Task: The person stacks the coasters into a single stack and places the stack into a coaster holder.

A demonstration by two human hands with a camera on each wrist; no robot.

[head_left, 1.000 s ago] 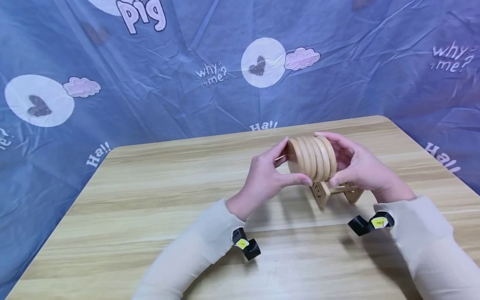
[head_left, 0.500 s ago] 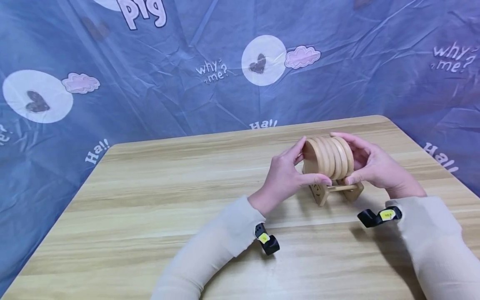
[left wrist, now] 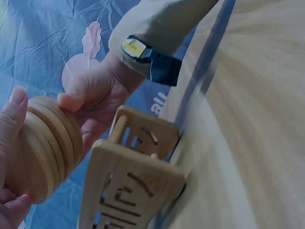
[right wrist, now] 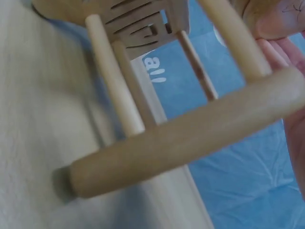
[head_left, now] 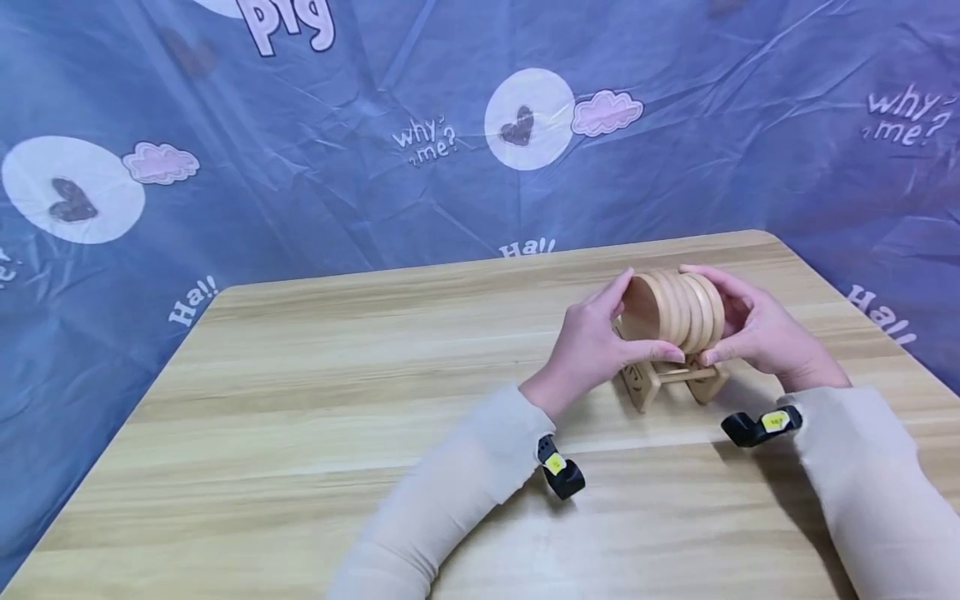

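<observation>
In the head view a stack of several round wooden coasters (head_left: 684,310) stands on edge in a row, held between both hands. My left hand (head_left: 585,354) grips the left end, thumb along the near lower edge and fingers at the top. At the opposite end my right hand (head_left: 776,342) grips with its thumb below and fingers above. Right under the stack stands a wooden holder (head_left: 640,388) with cut-out side panels and round crossbars. The left wrist view shows the coasters (left wrist: 47,143) beside the holder (left wrist: 138,174), apart from it. Close up in the right wrist view are the holder's side panel and bars (right wrist: 190,131).
The holder rests on a light wood-grain table (head_left: 337,400), toward its right side. A blue printed cloth (head_left: 337,183) hangs behind the table's far edge. Each wrist wears a black camera mount with a yellow label.
Both hands have carried the coaster stack to the right, from left of the holder to above it. The holder has stayed in place.
</observation>
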